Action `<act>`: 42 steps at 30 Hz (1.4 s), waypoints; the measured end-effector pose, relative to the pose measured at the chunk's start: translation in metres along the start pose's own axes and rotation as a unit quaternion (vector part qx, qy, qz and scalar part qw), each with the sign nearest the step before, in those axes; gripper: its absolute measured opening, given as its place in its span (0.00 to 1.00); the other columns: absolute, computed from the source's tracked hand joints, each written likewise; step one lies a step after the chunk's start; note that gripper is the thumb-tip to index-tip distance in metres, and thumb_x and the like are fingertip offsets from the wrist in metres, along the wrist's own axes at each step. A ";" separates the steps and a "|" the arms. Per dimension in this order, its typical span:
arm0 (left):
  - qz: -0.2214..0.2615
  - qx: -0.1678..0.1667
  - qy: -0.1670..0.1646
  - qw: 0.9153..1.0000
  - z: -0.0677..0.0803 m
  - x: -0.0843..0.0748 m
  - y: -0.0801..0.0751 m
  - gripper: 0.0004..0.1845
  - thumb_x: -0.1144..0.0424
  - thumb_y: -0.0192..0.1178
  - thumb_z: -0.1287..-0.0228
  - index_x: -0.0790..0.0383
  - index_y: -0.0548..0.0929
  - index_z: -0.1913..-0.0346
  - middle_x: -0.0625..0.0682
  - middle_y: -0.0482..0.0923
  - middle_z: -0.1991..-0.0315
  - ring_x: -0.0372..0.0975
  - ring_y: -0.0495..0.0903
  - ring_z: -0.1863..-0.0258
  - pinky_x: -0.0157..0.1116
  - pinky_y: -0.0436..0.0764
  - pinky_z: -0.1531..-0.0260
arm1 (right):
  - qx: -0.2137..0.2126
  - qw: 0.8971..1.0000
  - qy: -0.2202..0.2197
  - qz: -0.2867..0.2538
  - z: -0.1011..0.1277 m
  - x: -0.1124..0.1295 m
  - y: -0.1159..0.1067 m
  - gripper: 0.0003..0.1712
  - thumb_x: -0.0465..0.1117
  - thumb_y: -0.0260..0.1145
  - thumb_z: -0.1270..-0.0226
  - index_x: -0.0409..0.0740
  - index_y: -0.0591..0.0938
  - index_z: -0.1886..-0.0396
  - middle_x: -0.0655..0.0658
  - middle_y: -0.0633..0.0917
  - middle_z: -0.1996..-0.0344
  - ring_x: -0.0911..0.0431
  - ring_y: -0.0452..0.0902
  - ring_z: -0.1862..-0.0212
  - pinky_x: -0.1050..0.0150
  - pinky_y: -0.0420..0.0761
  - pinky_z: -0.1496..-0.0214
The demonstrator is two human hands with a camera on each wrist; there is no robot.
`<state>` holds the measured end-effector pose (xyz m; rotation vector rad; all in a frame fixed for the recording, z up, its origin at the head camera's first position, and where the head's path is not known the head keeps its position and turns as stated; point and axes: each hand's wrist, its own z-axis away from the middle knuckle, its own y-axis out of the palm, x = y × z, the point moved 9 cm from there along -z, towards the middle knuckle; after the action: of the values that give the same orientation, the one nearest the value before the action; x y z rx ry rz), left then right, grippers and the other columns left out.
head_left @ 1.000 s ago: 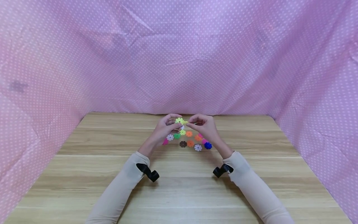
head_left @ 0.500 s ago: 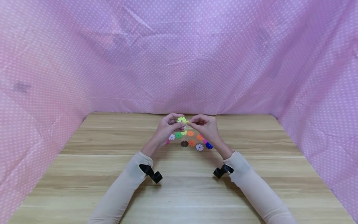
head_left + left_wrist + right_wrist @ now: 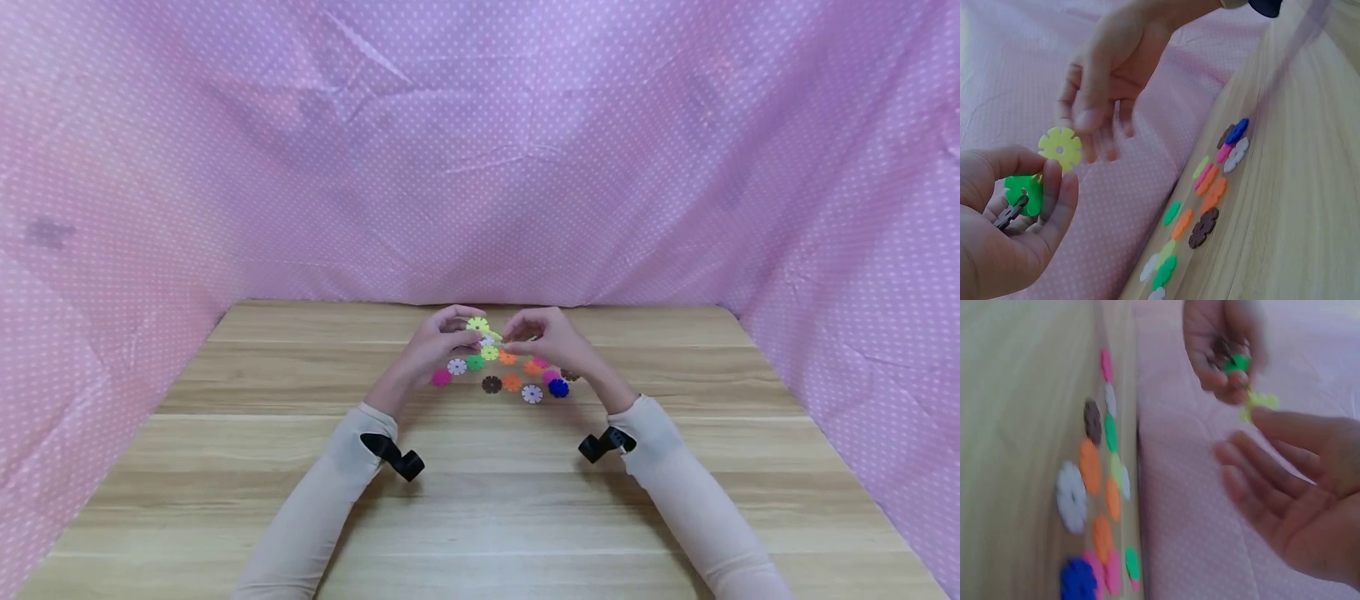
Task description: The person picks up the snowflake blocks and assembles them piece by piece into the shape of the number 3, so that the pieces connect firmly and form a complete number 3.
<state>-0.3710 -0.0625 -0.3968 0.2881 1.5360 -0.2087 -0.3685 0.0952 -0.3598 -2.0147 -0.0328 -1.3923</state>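
Above the table [image 3: 480, 500] centre, the left hand [image 3: 435, 346] pinches one yellow disc [image 3: 1060, 147], with one green disc [image 3: 1024, 192] and one dark disc [image 3: 1010, 214] joined below. At its 3 o'clock, the right hand [image 3: 551, 337] hovers, fingers loose, holding nothing. Roughly a dozen loose discs [image 3: 512, 382] lie beneath.

At mid-frame we see both hands [image 3: 442, 346] [image 3: 551, 342] above scattered discs [image 3: 510, 382] on the table [image 3: 480, 500]; perhaps more discs lie hidden beneath.

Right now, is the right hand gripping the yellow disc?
No, the right hand is open beside the yellow disc, which the left hand holds.
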 end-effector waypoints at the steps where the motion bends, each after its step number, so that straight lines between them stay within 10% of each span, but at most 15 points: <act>1: 0.001 0.000 0.002 1.000 -0.001 -0.001 -0.002 0.21 0.73 0.60 0.30 0.68 0.75 0.36 0.49 0.81 0.63 0.41 0.85 0.62 0.34 0.88 0.54 | 0.027 0.999 0.007 0.017 0.000 -0.001 0.001 0.10 0.31 0.74 0.38 0.33 0.86 0.57 0.37 0.90 0.61 0.50 0.87 0.59 0.66 0.87 0.58; 9: 0.001 -0.001 0.015 1.000 -0.003 -0.008 -0.005 0.18 0.72 0.62 0.31 0.63 0.80 0.40 0.49 0.81 0.62 0.44 0.85 0.60 0.45 0.86 0.46 | 0.179 0.972 0.026 0.153 0.012 -0.023 0.016 0.12 0.33 0.75 0.39 0.34 0.86 0.57 0.42 0.88 0.63 0.56 0.82 0.62 0.66 0.85 0.58; 18: 0.013 -0.002 0.018 1.000 -0.003 -0.010 -0.002 0.23 0.73 0.60 0.31 0.71 0.74 0.34 0.49 0.82 0.61 0.46 0.85 0.58 0.36 0.88 0.52 | 0.213 0.958 0.081 0.174 0.028 -0.052 0.027 0.13 0.28 0.78 0.47 0.37 0.85 0.63 0.44 0.83 0.69 0.59 0.73 0.67 0.69 0.76 0.65; 31: 0.030 -0.020 0.026 0.999 -0.002 -0.007 -0.005 0.19 0.69 0.60 0.28 0.67 0.76 0.36 0.49 0.79 0.63 0.44 0.83 0.59 0.37 0.88 0.50 | 0.174 0.977 0.044 0.114 0.025 -0.042 0.021 0.06 0.28 0.72 0.38 0.37 0.83 0.64 0.44 0.84 0.68 0.58 0.78 0.65 0.69 0.81 0.62; 42: 0.034 -0.036 0.023 0.998 -0.002 -0.002 -0.010 0.18 0.63 0.64 0.29 0.64 0.78 0.40 0.48 0.73 0.60 0.39 0.82 0.61 0.38 0.87 0.48 | -0.018 0.996 0.060 -0.066 0.011 -0.014 -0.017 0.13 0.33 0.69 0.32 0.33 0.85 0.50 0.36 0.88 0.64 0.48 0.86 0.66 0.66 0.87 0.64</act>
<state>-0.3758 -0.0712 -0.3958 0.2894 1.5726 -0.0927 -0.3717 0.1192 -0.3648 -1.9842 -0.0895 -1.6059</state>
